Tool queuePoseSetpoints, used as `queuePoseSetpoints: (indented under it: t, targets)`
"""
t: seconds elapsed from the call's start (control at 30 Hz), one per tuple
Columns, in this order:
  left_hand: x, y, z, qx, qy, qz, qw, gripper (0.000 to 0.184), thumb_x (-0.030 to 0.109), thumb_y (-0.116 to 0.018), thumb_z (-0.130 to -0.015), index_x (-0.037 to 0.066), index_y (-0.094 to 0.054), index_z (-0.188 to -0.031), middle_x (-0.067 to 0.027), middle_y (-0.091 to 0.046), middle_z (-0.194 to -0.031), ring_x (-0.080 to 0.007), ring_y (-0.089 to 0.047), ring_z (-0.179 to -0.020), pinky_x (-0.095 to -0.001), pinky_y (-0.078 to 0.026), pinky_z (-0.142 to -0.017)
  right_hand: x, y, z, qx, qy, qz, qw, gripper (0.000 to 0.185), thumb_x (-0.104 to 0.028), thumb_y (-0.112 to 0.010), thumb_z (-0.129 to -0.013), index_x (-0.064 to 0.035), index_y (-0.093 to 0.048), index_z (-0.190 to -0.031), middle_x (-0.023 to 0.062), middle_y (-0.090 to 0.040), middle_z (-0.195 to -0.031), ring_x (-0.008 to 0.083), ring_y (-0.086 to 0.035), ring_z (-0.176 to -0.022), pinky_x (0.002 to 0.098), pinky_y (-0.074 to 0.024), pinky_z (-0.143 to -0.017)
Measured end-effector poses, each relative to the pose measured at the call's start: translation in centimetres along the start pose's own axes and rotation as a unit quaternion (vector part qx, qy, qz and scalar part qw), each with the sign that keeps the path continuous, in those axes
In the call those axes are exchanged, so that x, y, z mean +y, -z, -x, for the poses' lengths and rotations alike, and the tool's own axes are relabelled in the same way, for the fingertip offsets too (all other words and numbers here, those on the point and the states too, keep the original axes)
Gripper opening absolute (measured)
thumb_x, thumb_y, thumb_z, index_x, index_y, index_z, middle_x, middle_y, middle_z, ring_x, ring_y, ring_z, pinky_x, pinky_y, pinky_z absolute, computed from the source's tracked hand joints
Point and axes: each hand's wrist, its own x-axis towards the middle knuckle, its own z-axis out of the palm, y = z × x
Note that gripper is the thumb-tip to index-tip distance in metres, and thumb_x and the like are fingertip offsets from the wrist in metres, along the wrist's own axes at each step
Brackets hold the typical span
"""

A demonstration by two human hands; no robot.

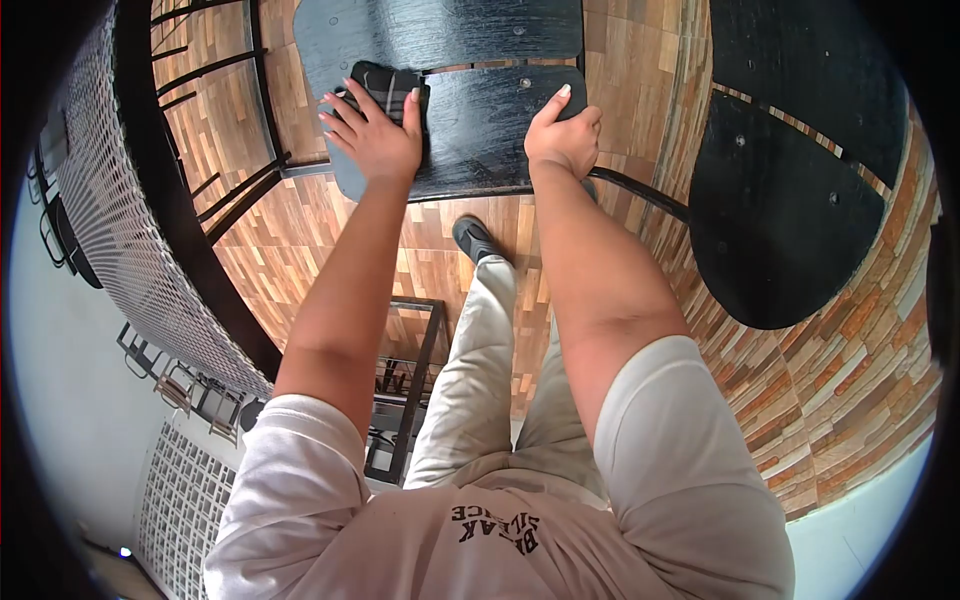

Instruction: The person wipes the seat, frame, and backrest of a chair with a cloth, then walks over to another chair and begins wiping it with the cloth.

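Top centre, the tabletop (475,130) is black, the cloth (372,76) black and gray. Upper right, 2 boards (785,220) are black. The floor (630,60) has brown, tan and orange strips. Bottom centre, black lettering (497,526) marks the pale pinkish shirt (420,550).

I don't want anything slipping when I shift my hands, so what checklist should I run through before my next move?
1. Left hand flat on the black pad, fingers spread: ok.
2. Right hand on the edge of the black board, thumb on top: ok.
3. Black pad clear of the narrow gap in the seat-like surface: not ok; it reaches the gap's left end.
4. Black board apart from the rounded board to the right: ok; floor shows between them.
5. Black board steady underneath: cannot tell; its supports are mostly hidden.
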Motion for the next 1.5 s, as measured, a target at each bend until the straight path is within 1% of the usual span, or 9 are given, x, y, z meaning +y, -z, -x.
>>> queuePoseSetpoints:
  t: [0.23,0.33,0.5,0.73,0.87,1.07,1.23,1.3,1.5]
  targets:
    - [7.1,2.9,11.9,-0.173,-0.107,-0.004,0.979,0.104,0.072,-0.055,-0.093,0.005,-0.021,-0.166,-0.0361,-0.01,-0.168,-0.061,-0.007,-0.153,-0.0688,-0.012,-0.122,0.1,-0.3,-0.2,0.002,0.003,0.024,1.0,0.061,-0.058,-0.043,-0.102,0.0017,-0.056,-0.109,0.0257,-0.068,-0.114,0.0467,-0.07,-0.099,0.0551,-0.057,-0.085]
    - [3.3,2.7,7.7,-0.13,-0.123,0.003,0.984,0.106,0.073,-0.055,-0.093,0.004,-0.019,-0.166,-0.0371,-0.01,-0.167,-0.0612,-0.007,-0.153,-0.0687,-0.012,-0.122,0.1,-0.3,0.0,-0.003,-0.001,0.031,1.0,0.061,-0.058,-0.043,-0.102,0.0016,-0.056,-0.109,0.0254,-0.068,-0.113,0.0465,-0.07,-0.099,0.0549,-0.0571,-0.085]
    - [-4.4,0.9,0.1,0.017,0.161,0.001,0.987,0.107,0.073,-0.053,-0.095,0.002,-0.015,-0.165,-0.0377,-0.008,-0.167,-0.0617,-0.007,-0.152,-0.0684,-0.01,-0.123,0.0,0.0,-0.3,-0.011,-0.003,0.032,0.999,0.062,-0.059,-0.043,-0.102,0.0012,-0.057,-0.11,0.0251,-0.068,-0.114,0.0464,-0.07,-0.1,0.0552,-0.0569,-0.085]
    - [8.1,2.6,14.0,-0.164,-0.005,0.022,0.986,0.105,0.071,-0.053,-0.096,0.005,-0.013,-0.167,-0.0342,0.001,-0.169,-0.058,0.002,-0.154,-0.0673,-0.006,-0.124,-0.3,0.2,0.1,-0.007,-0.01,0.034,0.999,0.064,-0.061,-0.041,-0.101,0.0007,-0.056,-0.112,0.0253,-0.068,-0.115,0.0468,-0.069,-0.101,0.0561,-0.0562,-0.086]
    - [7.7,3.0,13.3,-0.201,-0.028,0.026,0.979,0.104,0.07,-0.053,-0.096,0.005,-0.014,-0.167,-0.0346,0.0,-0.169,-0.0582,0.0,-0.154,-0.067,-0.007,-0.124,-0.4,0.0,0.2,-0.007,-0.01,0.037,0.999,0.064,-0.06,-0.041,-0.101,0.001,-0.056,-0.11,0.0254,-0.068,-0.114,0.047,-0.069,-0.1,0.0561,-0.0559,-0.086]
    - [-6.0,2.4,6.1,0.007,0.249,0.043,0.968,0.096,0.063,-0.052,-0.101,0.001,-0.015,-0.165,-0.0347,-0.01,-0.168,-0.0589,-0.009,-0.153,-0.0683,-0.014,-0.122,-0.5,-0.2,0.1,0.005,-0.011,0.04,0.999,0.061,-0.058,-0.043,-0.101,0.0018,-0.056,-0.107,0.0256,-0.067,-0.11,0.0466,-0.069,-0.099,0.0551,-0.0563,-0.084]
    - [-4.9,1.1,5.1,0.044,0.308,0.108,0.944,0.094,0.062,-0.05,-0.102,0.001,-0.016,-0.165,-0.0341,-0.011,-0.168,-0.0588,-0.01,-0.153,-0.0684,-0.013,-0.122,-0.6,-0.1,0.1,-0.015,-0.027,0.04,0.999,0.067,-0.064,-0.038,-0.1,-0.0009,-0.056,-0.116,0.0256,-0.068,-0.117,0.0471,-0.068,-0.105,0.0568,-0.0554,-0.088]
    - [-1.5,1.0,7.1,0.022,0.184,0.001,0.983,0.092,0.06,-0.05,-0.103,0.001,-0.016,-0.165,-0.0335,-0.011,-0.169,-0.0579,-0.011,-0.153,-0.0683,-0.012,-0.122,-0.7,0.0,0.2,-0.003,-0.02,0.044,0.999,0.063,-0.06,-0.041,-0.101,0.0005,-0.056,-0.111,0.0257,-0.067,-0.113,0.0466,-0.069,-0.102,0.0557,-0.056,-0.086]
    - [8.5,1.8,12.9,-0.144,-0.072,0.057,0.985,0.094,0.058,-0.055,-0.099,0.002,-0.019,-0.165,-0.0312,-0.013,-0.169,-0.0568,-0.01,-0.154,-0.0687,-0.01,-0.122,-1.3,0.2,0.2,-0.004,-0.026,0.043,0.999,0.068,-0.064,-0.038,-0.1,-0.0001,-0.057,-0.115,0.0267,-0.068,-0.115,0.0478,-0.068,-0.105,0.0573,-0.0551,-0.089]
